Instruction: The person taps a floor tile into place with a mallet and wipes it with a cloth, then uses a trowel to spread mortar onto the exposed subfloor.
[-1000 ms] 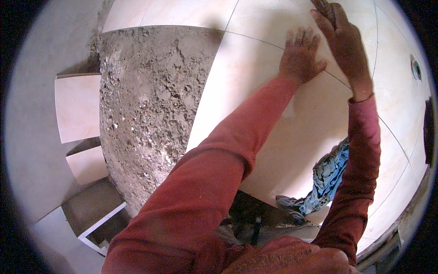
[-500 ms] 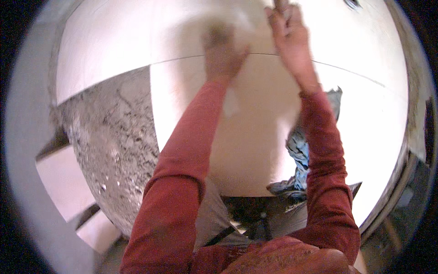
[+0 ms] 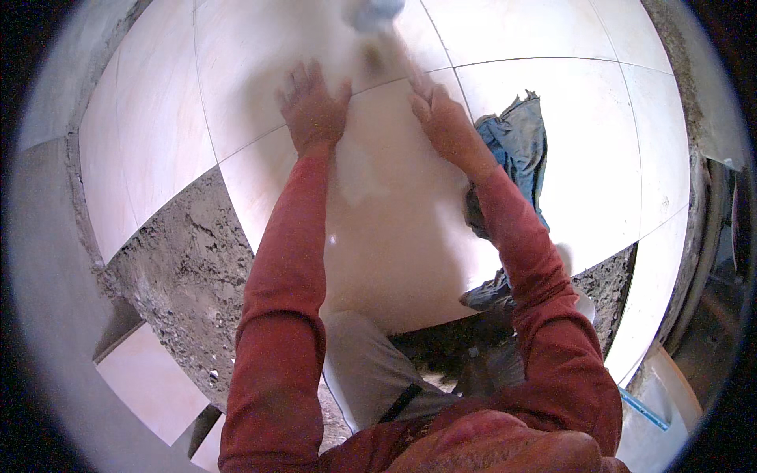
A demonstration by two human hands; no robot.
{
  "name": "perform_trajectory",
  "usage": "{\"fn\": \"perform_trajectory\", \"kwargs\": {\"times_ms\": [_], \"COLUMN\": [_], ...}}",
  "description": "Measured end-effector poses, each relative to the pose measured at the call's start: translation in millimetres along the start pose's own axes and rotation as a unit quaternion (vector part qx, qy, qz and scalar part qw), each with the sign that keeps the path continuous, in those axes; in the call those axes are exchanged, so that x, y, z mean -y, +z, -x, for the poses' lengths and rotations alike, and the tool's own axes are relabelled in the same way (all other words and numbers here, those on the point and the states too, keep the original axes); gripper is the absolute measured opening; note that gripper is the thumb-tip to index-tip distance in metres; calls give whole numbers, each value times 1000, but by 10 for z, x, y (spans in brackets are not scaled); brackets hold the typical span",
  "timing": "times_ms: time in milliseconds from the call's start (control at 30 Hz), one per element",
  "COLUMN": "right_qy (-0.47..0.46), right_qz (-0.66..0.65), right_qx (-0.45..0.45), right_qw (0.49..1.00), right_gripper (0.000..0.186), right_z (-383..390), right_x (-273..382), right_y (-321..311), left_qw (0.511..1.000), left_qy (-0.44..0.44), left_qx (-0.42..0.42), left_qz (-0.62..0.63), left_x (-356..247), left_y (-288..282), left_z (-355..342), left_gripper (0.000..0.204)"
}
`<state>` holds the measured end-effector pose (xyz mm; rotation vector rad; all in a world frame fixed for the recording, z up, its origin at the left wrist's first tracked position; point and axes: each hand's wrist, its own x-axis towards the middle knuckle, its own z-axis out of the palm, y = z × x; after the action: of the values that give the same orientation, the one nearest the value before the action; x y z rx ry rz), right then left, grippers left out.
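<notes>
My left hand lies flat, fingers spread, across the far edge of a large pale floor tile. My right hand is closed around the handle of a mallet. The mallet's grey-blue head is smeared by motion and partly cut off at the top of the view, above the farther tiles. Under and beside my right forearm a crumpled blue-grey rag lies on the tiles, partly hidden by the sleeve.
Rough bare mortar bed shows to the left, with a smaller patch at the near right. Loose tiles lie at the lower left. A grey wall runs along the left side. A thin blue bar shows at the lower right.
The view has shifted. My left hand has moved left, away from my right hand, and its fingers show clearly. My right hand has come nearer, and the mallet head has come into view.
</notes>
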<state>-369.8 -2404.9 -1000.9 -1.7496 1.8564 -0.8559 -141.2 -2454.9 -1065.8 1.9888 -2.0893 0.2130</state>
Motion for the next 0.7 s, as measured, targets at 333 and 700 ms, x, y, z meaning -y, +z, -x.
{"fn": "perform_trajectory", "kwargs": {"times_ms": [333, 700], "right_qy": [57, 139], "right_qz": [-65, 125], "right_qx": [-13, -172], "right_qw": [996, 967], "right_gripper": [33, 48], "right_z": [99, 107], "right_x": [211, -1196], "right_y": [-336, -1811], "left_qw": [998, 998], "left_qy": [20, 13], "left_qx": [-56, -41], "left_qz": [-16, -47], "left_x": [77, 133], "left_y": [48, 48], "left_z": [7, 27], "left_gripper": [72, 74]}}
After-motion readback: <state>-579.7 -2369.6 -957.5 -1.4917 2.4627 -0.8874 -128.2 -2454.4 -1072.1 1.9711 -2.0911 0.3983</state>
